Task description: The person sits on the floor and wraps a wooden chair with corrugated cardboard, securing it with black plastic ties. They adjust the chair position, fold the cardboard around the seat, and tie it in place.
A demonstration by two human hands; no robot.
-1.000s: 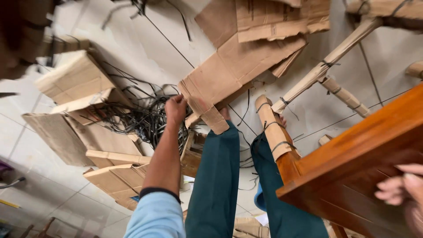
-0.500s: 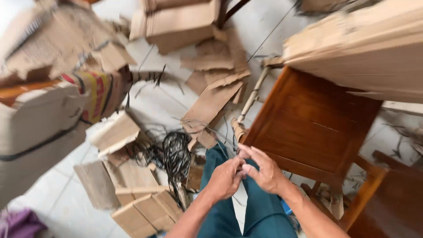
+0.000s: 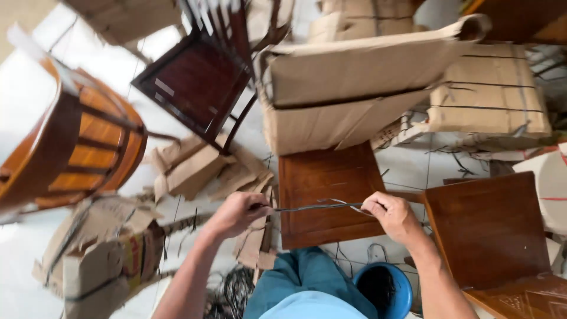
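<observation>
Both the left hand and right hand pinch closed on a thin dark plastic strap stretched above the brown wooden seat panel, and it may slip and whip back if pulled hard.

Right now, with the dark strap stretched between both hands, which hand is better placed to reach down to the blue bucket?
Probably the right hand. It pinches the strap end almost directly above the blue bucket. The left hand grips the other end further off, over cardboard scraps.
</observation>
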